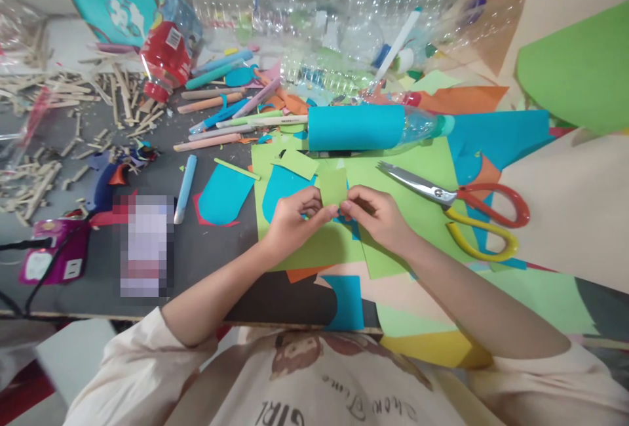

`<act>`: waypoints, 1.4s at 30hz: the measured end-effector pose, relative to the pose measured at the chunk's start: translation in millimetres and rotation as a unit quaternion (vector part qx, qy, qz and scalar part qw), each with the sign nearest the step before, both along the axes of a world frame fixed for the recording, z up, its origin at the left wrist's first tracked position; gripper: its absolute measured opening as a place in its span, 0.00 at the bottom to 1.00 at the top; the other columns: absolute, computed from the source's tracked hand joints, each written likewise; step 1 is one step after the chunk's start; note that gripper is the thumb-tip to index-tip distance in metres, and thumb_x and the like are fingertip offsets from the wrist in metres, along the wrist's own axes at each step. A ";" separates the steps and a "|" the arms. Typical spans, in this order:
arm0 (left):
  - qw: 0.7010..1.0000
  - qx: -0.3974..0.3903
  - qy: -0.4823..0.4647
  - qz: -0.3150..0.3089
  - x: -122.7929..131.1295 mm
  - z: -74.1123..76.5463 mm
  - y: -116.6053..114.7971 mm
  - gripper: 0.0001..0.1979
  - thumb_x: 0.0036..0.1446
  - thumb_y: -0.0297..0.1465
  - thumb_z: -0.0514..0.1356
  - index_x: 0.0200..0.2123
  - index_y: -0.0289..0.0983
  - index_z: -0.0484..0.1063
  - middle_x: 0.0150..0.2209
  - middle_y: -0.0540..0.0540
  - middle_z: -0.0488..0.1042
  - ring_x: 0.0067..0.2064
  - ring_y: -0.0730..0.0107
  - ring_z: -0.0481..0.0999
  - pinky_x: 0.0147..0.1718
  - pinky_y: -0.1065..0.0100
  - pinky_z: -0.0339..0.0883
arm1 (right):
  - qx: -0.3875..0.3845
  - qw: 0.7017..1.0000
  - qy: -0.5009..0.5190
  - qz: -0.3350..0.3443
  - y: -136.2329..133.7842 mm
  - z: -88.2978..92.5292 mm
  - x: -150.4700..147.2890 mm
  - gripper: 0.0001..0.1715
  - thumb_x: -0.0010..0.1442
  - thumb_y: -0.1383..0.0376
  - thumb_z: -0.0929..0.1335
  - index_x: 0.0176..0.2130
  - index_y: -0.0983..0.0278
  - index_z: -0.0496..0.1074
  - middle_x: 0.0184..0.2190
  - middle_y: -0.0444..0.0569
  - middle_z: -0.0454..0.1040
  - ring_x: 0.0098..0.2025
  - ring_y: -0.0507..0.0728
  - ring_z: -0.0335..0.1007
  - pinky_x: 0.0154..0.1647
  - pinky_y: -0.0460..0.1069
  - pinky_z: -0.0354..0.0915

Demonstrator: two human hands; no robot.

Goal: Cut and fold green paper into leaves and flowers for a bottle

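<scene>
Thumb against fingertips, left hand [293,216] and right hand [376,213] each pinch a lower corner of the small green paper piece [333,186], upright just above the green sheet [422,170], scissors [457,206] near; judged best: even grip, edges aligned.

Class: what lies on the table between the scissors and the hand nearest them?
Only the light green paper sheet; nothing rests on it between the scissors and the right hand, as the head view shows.
</scene>
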State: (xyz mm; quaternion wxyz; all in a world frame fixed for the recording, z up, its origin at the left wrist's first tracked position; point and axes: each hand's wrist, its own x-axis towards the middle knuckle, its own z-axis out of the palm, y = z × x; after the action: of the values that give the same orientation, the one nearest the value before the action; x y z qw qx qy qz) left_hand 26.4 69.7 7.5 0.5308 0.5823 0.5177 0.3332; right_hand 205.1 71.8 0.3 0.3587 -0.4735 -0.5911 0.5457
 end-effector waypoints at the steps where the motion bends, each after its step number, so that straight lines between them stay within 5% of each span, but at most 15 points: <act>1: 1.000 0.016 0.010 -0.002 -0.5 0.7 0.9 0.22 0.55 0.48 0.63 0.21 0.38 0.65 0.20 0.51 0.71 0.24 0.74 0.71 0.25 0.72 0.64 | -0.005 1.000 0.004 -0.001 -0.1 -0.2 0.4 0.20 0.59 0.51 0.69 0.25 0.61 0.64 0.20 0.41 0.67 0.22 0.50 0.62 0.24 0.46 0.59; 5: 0.998 0.035 0.045 -0.011 -2.1 1.6 5.0 0.23 0.61 0.44 0.58 0.18 0.38 0.65 0.17 0.52 0.67 0.19 0.78 0.62 0.20 0.72 0.56 | -0.012 1.000 0.020 -0.002 -0.4 -0.1 1.8 0.23 0.58 0.47 0.70 0.25 0.61 0.67 0.21 0.43 0.70 0.24 0.51 0.66 0.25 0.47 0.62; 12: 0.996 0.053 0.063 -0.030 -3.4 -0.2 6.1 0.20 0.61 0.40 0.57 0.19 0.38 0.66 0.19 0.51 0.70 0.20 0.77 0.63 0.21 0.73 0.57 | 0.009 0.999 0.029 -0.022 0.2 3.1 3.5 0.28 0.62 0.42 0.64 0.25 0.61 0.68 0.21 0.44 0.69 0.25 0.52 0.67 0.28 0.48 0.64; 17: 0.992 0.086 0.070 -0.061 -5.0 -7.1 5.5 0.17 0.61 0.38 0.58 0.21 0.37 0.67 0.19 0.52 0.68 0.21 0.78 0.63 0.22 0.74 0.57 | -0.027 0.999 0.036 -0.027 0.4 4.6 2.4 0.28 0.55 0.40 0.69 0.26 0.61 0.67 0.21 0.42 0.66 0.25 0.53 0.68 0.26 0.48 0.64; 20: 0.991 0.128 0.017 -0.047 -6.2 -15.2 5.3 0.10 0.61 0.39 0.60 0.36 0.38 0.71 0.27 0.51 0.73 0.26 0.77 0.70 0.27 0.75 0.65 | -0.025 0.998 0.032 -0.045 0.3 3.2 1.2 0.28 0.54 0.41 0.70 0.25 0.61 0.66 0.20 0.42 0.66 0.24 0.53 0.67 0.25 0.48 0.63; 23: 0.982 0.182 -0.026 -0.033 -8.2 -21.7 5.8 0.21 0.62 0.42 0.60 0.55 0.42 0.63 0.41 0.45 0.75 0.33 0.75 0.75 0.31 0.73 0.70 | -0.020 0.998 0.030 -0.056 0.3 0.8 0.5 0.27 0.53 0.42 0.71 0.25 0.61 0.67 0.20 0.42 0.66 0.24 0.52 0.65 0.25 0.48 0.61; 25: 0.974 0.221 -0.028 -0.040 -9.7 -23.5 6.7 0.22 0.64 0.42 0.59 0.59 0.44 0.61 0.48 0.42 0.74 0.35 0.75 0.76 0.33 0.72 0.71 | -0.015 0.998 0.028 -0.059 0.4 -0.1 0.1 0.27 0.53 0.42 0.71 0.25 0.61 0.67 0.20 0.42 0.65 0.23 0.52 0.63 0.25 0.48 0.60; 32: 0.957 0.285 -0.009 -0.052 -11.1 -21.1 7.7 0.15 0.66 0.37 0.58 0.53 0.42 0.68 0.45 0.44 0.76 0.37 0.73 0.76 0.36 0.72 0.74 | 0.003 0.998 0.016 -0.057 -0.1 -0.3 -0.1 0.23 0.54 0.47 0.72 0.25 0.61 0.66 0.20 0.41 0.65 0.23 0.51 0.63 0.25 0.48 0.59; 42: 0.973 0.219 -0.073 -0.025 -7.7 -27.1 7.2 0.08 0.62 0.36 0.62 0.42 0.40 0.69 0.43 0.45 0.77 0.41 0.70 0.81 0.37 0.71 0.76 | 0.060 0.994 0.027 -0.092 0.8 -1.7 0.3 0.20 0.57 0.54 0.72 0.22 0.62 0.67 0.21 0.42 0.67 0.23 0.50 0.62 0.24 0.47 0.59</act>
State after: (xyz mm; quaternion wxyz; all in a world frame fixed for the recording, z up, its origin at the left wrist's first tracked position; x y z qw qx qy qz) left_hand 18.7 76.9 -19.6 0.4352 0.6714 0.3768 0.4668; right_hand 205.4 72.7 -1.4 0.4510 -0.4881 -0.5667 0.4870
